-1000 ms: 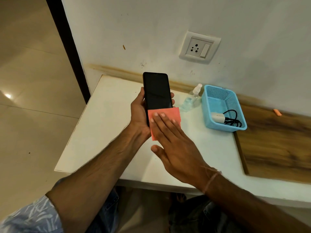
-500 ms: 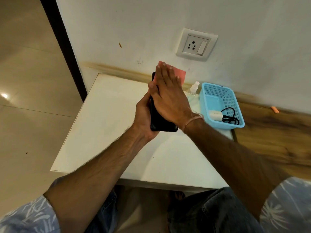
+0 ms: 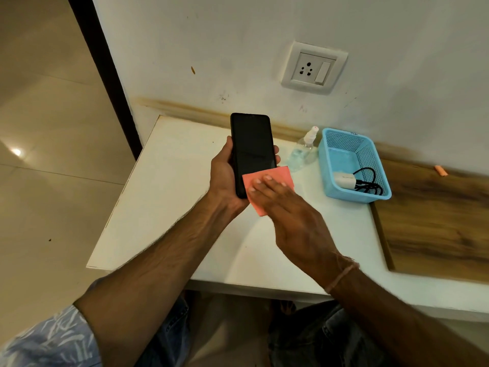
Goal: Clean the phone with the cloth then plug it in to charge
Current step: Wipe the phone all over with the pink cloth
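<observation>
Left fingers (image 3: 276,150) grip the glossy black phone (image 3: 252,149); straight right fingers (image 3: 267,188) press pink cloth (image 3: 280,174).

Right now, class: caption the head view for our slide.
Left hand grips the phone while right hand presses a pink cloth on its lower screen.

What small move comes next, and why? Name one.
Probably slide the cloth up the phone: the right hand presses it flat on the lower end only, the left hand grips the phone, and the charger lies in the basket.
</observation>
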Demonstrator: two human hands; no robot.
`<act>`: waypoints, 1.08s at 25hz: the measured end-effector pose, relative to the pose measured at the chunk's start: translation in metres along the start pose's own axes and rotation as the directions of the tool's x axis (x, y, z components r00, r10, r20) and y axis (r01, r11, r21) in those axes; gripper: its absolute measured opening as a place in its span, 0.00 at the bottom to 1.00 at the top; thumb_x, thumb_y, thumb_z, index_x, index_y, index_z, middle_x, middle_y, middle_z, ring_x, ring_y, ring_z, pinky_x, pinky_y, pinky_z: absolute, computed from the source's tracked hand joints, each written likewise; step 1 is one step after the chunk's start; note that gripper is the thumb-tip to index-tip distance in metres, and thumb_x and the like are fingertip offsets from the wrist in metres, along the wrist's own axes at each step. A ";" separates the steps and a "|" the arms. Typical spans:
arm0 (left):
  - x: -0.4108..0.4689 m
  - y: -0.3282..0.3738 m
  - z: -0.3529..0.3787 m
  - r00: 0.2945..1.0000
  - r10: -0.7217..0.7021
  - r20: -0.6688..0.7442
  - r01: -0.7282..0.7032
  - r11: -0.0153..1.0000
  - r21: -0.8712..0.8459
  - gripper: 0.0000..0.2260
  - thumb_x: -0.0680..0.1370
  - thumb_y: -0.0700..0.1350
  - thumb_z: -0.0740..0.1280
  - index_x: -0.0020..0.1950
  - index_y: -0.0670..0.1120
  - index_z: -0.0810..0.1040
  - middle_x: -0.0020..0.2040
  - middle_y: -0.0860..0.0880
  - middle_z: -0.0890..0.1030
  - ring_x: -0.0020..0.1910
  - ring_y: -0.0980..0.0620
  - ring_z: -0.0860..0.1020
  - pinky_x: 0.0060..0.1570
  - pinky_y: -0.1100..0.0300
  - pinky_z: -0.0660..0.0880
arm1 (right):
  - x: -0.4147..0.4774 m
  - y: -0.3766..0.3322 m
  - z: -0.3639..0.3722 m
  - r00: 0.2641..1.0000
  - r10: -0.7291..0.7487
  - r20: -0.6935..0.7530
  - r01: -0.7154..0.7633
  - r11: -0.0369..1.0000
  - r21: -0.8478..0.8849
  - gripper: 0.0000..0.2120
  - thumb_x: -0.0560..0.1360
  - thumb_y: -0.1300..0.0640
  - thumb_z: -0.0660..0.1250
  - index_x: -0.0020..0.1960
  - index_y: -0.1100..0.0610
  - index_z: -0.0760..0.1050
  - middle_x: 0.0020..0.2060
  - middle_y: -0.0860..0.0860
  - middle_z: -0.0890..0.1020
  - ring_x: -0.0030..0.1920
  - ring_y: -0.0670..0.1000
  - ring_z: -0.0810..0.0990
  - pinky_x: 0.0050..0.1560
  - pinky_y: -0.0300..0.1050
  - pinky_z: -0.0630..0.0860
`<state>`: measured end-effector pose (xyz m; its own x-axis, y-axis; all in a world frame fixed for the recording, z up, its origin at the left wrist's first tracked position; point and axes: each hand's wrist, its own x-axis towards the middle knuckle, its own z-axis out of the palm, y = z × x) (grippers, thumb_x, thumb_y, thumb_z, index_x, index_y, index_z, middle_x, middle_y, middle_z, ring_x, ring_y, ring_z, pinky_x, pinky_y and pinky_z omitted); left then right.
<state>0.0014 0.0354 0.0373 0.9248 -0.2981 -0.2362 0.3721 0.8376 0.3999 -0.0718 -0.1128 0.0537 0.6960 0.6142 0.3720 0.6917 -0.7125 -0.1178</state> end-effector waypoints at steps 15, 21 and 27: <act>0.006 0.000 -0.014 0.967 0.107 -0.233 -0.044 0.965 0.260 0.26 0.82 0.62 0.58 0.66 0.44 0.80 0.60 0.41 0.84 0.53 0.41 0.84 0.54 0.47 0.82 | 0.049 0.072 -0.002 0.552 0.763 0.337 -0.744 0.268 0.612 0.11 0.74 0.48 0.70 0.50 0.54 0.83 0.44 0.51 0.84 0.49 0.52 0.81 0.56 0.50 0.77; 0.014 -0.004 -0.021 0.951 0.069 -0.300 0.027 0.952 0.303 0.26 0.82 0.63 0.58 0.59 0.43 0.83 0.58 0.40 0.85 0.50 0.41 0.85 0.53 0.47 0.81 | 0.046 0.072 0.029 0.612 0.716 0.335 -0.659 0.228 0.717 0.06 0.73 0.53 0.72 0.49 0.52 0.83 0.44 0.48 0.85 0.46 0.49 0.83 0.51 0.41 0.79; 0.026 -0.002 -0.032 0.863 0.185 -0.471 0.080 0.869 0.488 0.17 0.82 0.53 0.64 0.60 0.42 0.82 0.57 0.42 0.85 0.57 0.40 0.83 0.58 0.43 0.80 | 0.030 0.076 0.047 0.538 0.752 0.382 -0.624 0.050 0.780 0.02 0.72 0.59 0.74 0.43 0.53 0.83 0.36 0.46 0.85 0.37 0.42 0.84 0.37 0.29 0.76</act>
<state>0.0223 0.0403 0.0015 0.8298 0.1136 -0.5463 0.4354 0.4805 0.7613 0.0110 -0.1322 0.0125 0.9678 -0.0759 -0.2398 -0.2490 -0.1543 -0.9561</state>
